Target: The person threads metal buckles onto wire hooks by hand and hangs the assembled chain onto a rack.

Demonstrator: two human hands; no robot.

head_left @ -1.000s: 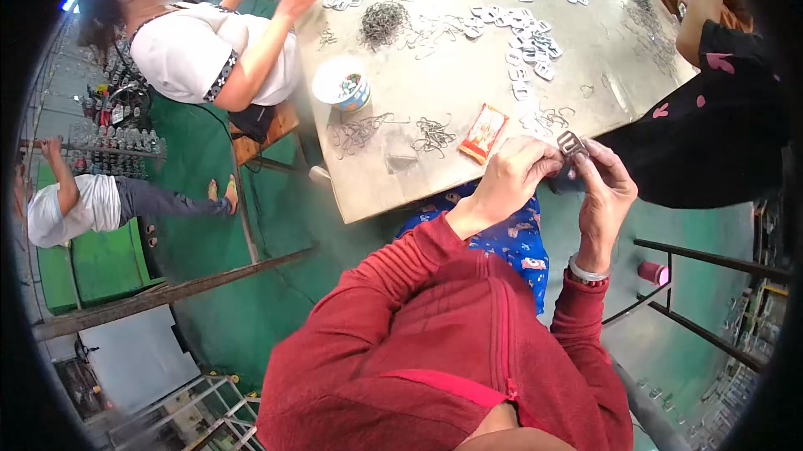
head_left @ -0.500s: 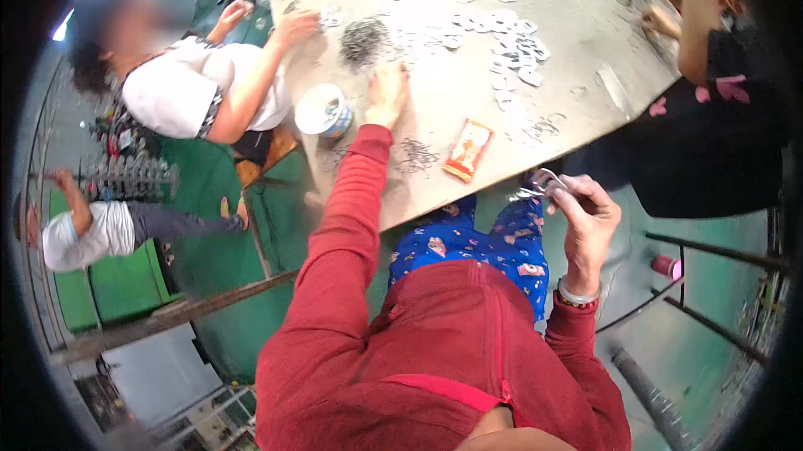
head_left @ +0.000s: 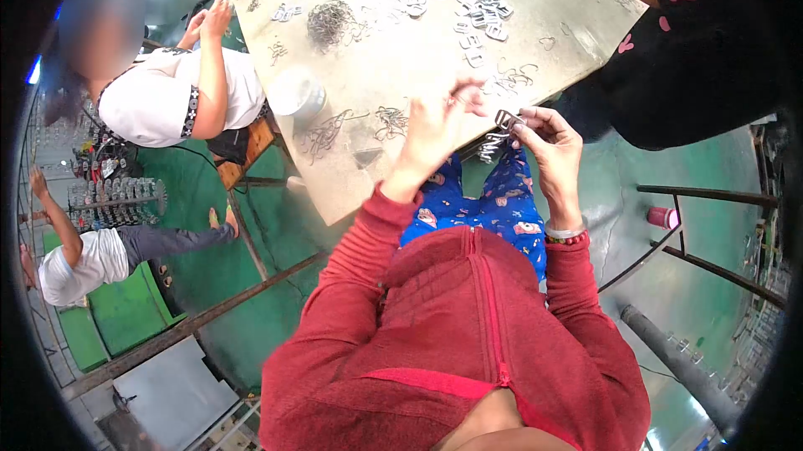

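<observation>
My right hand [head_left: 548, 150] is closed on a metal buckle [head_left: 504, 120], pinched between thumb and fingers beyond the table's near edge. Several more shiny metal pieces [head_left: 490, 148] hang below it, close to my fingers. Just left of the buckle, my left hand [head_left: 439, 129] is raised over the table edge, its fingers bent together and blurred. Whatever those fingers hold is too small or smeared to name. Small piles of thin bent wire pieces [head_left: 391, 122] lie on the table [head_left: 351, 192] to the left of my left hand. Flat metal buckles [head_left: 481, 12] are scattered farther back.
A white tub [head_left: 301, 96] stands at the table's left side. A dark heap of wire pieces [head_left: 330, 23] lies behind it. One person [head_left: 180, 96] sits at the left; another, in black [head_left: 703, 66], is at the right. Metal bars [head_left: 707, 193] cross the right side.
My left hand has lifted off the table and come right, toward my right hand. A red packet seen earlier is out of sight. The seated person's hands have drawn back from the table.
</observation>
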